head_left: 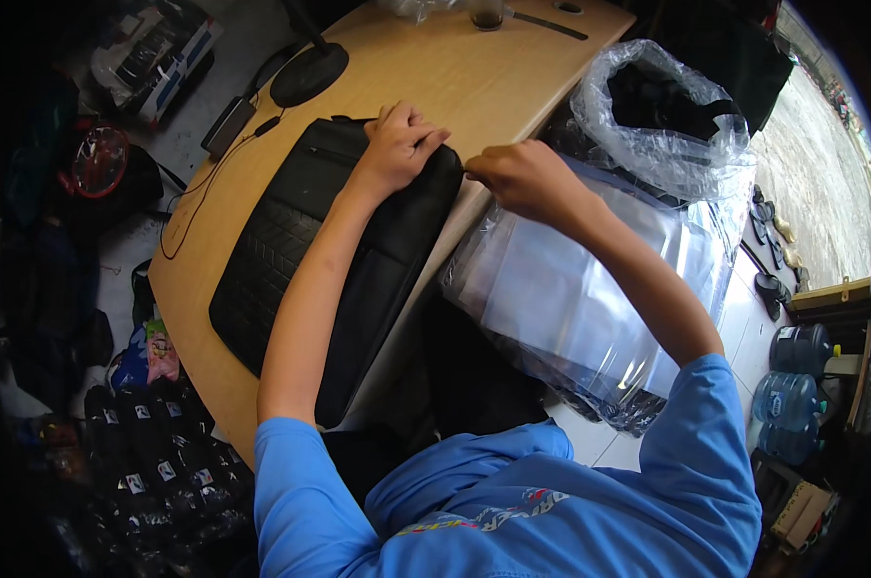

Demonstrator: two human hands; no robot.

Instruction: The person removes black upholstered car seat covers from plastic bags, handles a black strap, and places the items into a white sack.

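A flat black backpack (296, 231) with a textured front panel and a zipped pocket lies on the wooden table. My left hand (397, 154) rests at its far end, fingers curled down against the fabric and closed on it. Just to the right, at the backpack's far right corner, my right hand (527, 178) is closed in a pinch beyond the table edge. Whatever sits between those fingertips is too small to make out.
Right of the table stands a clear plastic bag (589, 279) of packed goods. A black round stand base (309, 75), a cable with an adapter (228, 127) and a glass (486, 14) are on the table. Wrapped black items (146, 453) lie lower left; water jugs (787, 400) stand right.
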